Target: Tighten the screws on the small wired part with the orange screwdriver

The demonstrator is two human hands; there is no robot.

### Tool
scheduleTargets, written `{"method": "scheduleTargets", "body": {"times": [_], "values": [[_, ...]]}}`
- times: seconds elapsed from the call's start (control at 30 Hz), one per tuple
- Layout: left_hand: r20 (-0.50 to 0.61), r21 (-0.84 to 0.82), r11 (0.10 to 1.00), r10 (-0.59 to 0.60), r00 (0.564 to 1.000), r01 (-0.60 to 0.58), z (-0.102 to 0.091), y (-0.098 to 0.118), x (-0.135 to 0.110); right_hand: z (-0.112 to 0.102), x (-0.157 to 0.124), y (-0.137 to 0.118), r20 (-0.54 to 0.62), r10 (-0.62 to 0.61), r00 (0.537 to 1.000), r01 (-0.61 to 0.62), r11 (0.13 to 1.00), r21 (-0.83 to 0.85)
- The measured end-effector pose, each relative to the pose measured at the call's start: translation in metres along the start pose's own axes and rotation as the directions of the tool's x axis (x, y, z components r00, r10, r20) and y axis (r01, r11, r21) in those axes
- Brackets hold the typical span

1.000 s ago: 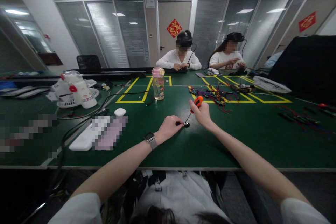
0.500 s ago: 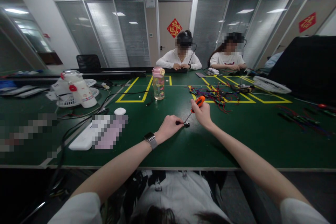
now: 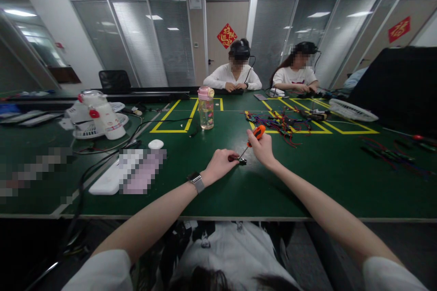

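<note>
Tall clear bottle w/ pink lid (image 3: 206, 111) stands upright on the dark green surface (image 3: 221, 198); all spots given from it, sides as wearer sees them. Small black-and-silver part (image 3: 242, 162) is on the near side of the bottle, a bit R, low at the surface. L hand (image 3: 221, 163), w/ grey-strapped square watch (image 3: 195, 182) on wrist, is near side of bottle too, fingertips together, pinched on the part's L end. R hand (image 3: 262, 148), R of bottle & nearer, is clamped round orange-and-black screwdriver handle (image 3: 256, 135); thin metal shaft (image 3: 243, 151) slants down-L to the part by L fingertips. Can't tell if tip touches. Tangle of red, blue & black wires w/ small boards (image 3: 273, 120) lies R of bottle, over yellow tape lines (image 3: 317, 131). Smooth white oval object (image 3: 156, 144) sits L of bottle, nearer. Two co-workers in white tops (image 3: 235, 75) sit beyond bottle, to its R.
</note>
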State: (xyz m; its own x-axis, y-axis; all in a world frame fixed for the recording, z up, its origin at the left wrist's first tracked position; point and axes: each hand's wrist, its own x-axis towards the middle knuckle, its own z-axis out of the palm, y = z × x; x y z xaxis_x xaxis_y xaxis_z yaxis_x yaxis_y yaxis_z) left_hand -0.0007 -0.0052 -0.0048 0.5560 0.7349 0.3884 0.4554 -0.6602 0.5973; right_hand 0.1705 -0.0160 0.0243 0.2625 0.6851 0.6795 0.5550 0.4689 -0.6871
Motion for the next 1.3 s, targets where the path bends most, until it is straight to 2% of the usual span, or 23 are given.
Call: {"method": "scheduleTargets", "body": {"times": [0.2,0.4,0.5,0.73,0.83,0.97,1.03,1.1,1.2,1.3], "values": [[-0.012,0.035,0.999,0.026,1.0,-0.026,0.002,-0.002,0.0,0.003,0.005,-0.003,0.036,-0.007,0.999,0.009,0.999,-0.049],[-0.011,0.036,0.998,0.047,0.999,-0.046,0.002,-0.003,0.001,0.011,0.012,-0.014,0.18,-0.084,0.98,0.106,0.988,-0.114],[-0.025,-0.039,0.999,0.035,0.999,-0.036,0.0,0.003,0.0,0.015,0.016,-0.016,0.214,-0.069,0.974,0.101,0.985,-0.142],[-0.189,-0.269,0.963,-0.026,0.982,-0.026,0.001,0.021,0.009,0.019,0.024,-0.013,0.265,-0.039,0.963,0.069,0.992,-0.106],[-0.201,-0.268,0.964,-0.055,0.978,-0.001,0.003,0.022,0.015,0.017,0.025,-0.011,0.296,-0.055,0.954,0.084,0.993,-0.088],[-0.193,-0.219,0.975,-0.019,0.981,-0.025,0.001,0.022,0.017,0.008,0.026,-0.014,0.35,-0.038,0.936,0.079,0.992,-0.102],[-0.195,-0.204,0.978,-0.005,0.981,-0.035,-0.001,0.022,0.016,0.002,0.027,-0.018,0.368,-0.102,0.924,0.101,0.995,0.021],[-0.198,-0.203,0.978,0.003,0.98,-0.043,-0.002,0.022,0.015,-0.003,0.028,-0.024,0.328,-0.142,0.934,0.085,0.98,0.182],[-0.197,-0.207,0.976,0.03,0.98,-0.072,-0.003,0.021,0.014,-0.011,0.029,-0.031,0.301,-0.102,0.948,-0.013,0.933,0.359],[-0.197,-0.204,0.975,0.042,0.98,-0.083,-0.002,0.02,0.015,-0.018,0.031,-0.033,0.397,-0.075,0.915,-0.123,0.883,0.452]]}}
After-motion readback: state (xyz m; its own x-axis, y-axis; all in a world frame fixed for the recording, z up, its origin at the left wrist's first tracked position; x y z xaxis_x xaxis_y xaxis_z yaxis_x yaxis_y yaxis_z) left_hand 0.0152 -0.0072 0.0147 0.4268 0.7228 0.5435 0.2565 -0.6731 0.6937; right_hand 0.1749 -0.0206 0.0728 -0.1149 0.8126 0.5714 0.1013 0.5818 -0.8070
